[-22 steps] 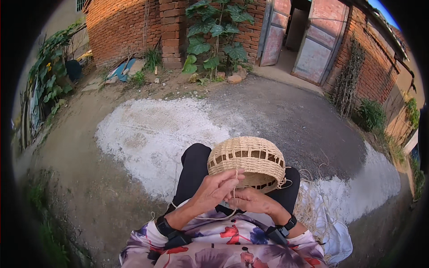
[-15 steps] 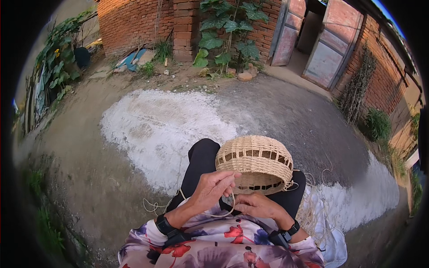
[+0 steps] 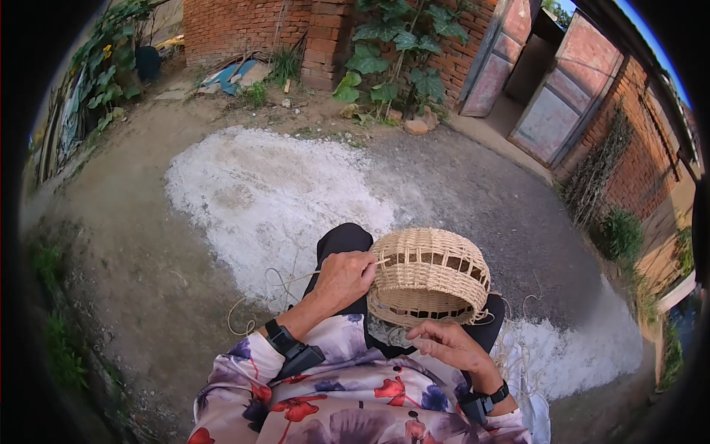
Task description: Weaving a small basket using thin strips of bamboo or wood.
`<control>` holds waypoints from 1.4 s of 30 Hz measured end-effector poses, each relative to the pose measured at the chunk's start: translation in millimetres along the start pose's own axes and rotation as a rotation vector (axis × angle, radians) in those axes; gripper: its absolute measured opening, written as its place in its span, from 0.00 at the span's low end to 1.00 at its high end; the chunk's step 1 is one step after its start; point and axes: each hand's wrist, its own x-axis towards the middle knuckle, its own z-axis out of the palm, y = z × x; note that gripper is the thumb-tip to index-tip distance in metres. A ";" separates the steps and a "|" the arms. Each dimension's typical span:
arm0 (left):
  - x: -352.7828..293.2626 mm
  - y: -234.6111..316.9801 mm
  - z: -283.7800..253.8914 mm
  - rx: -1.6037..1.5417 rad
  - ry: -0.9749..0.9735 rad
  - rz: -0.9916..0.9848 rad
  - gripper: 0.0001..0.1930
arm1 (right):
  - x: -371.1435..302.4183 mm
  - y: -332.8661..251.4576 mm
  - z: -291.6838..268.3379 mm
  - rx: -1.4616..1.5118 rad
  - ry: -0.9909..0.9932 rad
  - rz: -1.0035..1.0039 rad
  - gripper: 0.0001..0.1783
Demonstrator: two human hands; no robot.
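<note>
A pale cord (image 3: 299, 279) trails away left of the left hand (image 3: 344, 281), which pinches it. A bit pokes out by the basket, but I can't tell if it goes through a gap. The woven basket (image 3: 429, 259) sits just right of that hand, on its side, its mouth facing the person. Its long way runs left to right, dipping right. Below it, the right hand (image 3: 450, 346) has loose, parted fingers; its palm is hidden. Earlier, both hands were close together; now the left is up beside the basket.
</note>
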 end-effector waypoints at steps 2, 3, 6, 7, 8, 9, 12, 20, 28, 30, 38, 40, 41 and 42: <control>3.5 -2.3 12.6 -0.005 -0.021 -0.008 0.07 | -1.3 -9.7 -4.5 -0.037 -0.009 -0.017 0.14; 5.7 -1.4 13.8 -0.006 -0.023 -0.009 0.07 | -1.6 -14.4 -6.2 -0.069 -0.014 -0.038 0.15; 11.4 1.1 14.8 -0.025 0.005 -0.018 0.07 | 2.2 -32.3 -10.1 0.007 0.019 0.105 0.15; 12.8 2.1 16.0 -0.034 -0.023 -0.017 0.07 | 4.4 -33.0 -12.9 0.006 0.020 0.104 0.15; 14.0 3.1 17.3 -0.043 -0.051 -0.016 0.08 | 6.7 -32.4 -16.1 -0.008 0.054 0.119 0.14; 14.3 2.2 21.2 -0.040 -0.048 -0.017 0.08 | 9.9 -32.2 -18.7 -0.021 0.084 0.133 0.12; 16.3 -3.6 30.5 -0.165 -0.044 -0.029 0.09 | 26.0 -34.9 -26.1 -0.035 0.154 -0.085 0.10; 19.7 -5.5 25.1 -1.373 -0.472 -0.978 0.15 | 82.4 -48.4 -36.1 -0.696 0.484 -0.309 0.05; 19.7 -16.0 23.5 -1.559 -0.612 -1.070 0.09 | 110.4 -40.7 -34.2 -1.017 0.399 -0.270 0.05; 18.3 -17.9 24.9 -1.561 -0.632 -1.052 0.09 | 112.1 -42.4 -30.6 -1.067 0.376 -0.263 0.05; 13.2 -27.8 37.7 -1.349 -0.610 -0.852 0.07 | 120.1 -43.1 -17.4 -1.227 0.319 -0.268 0.05; 20.4 -13.3 23.9 -0.733 -0.443 -0.575 0.07 | 118.3 -39.4 -19.1 -1.243 0.346 -0.224 0.05; 26.9 -2.6 14.9 -0.134 -0.251 -0.276 0.07 | 116.2 -37.2 -21.7 -1.258 0.369 -0.184 0.06; 28.9 6.6 2.8 -0.158 -0.028 -0.292 0.09 | 115.9 -38.8 -22.3 -1.257 0.364 -0.189 0.06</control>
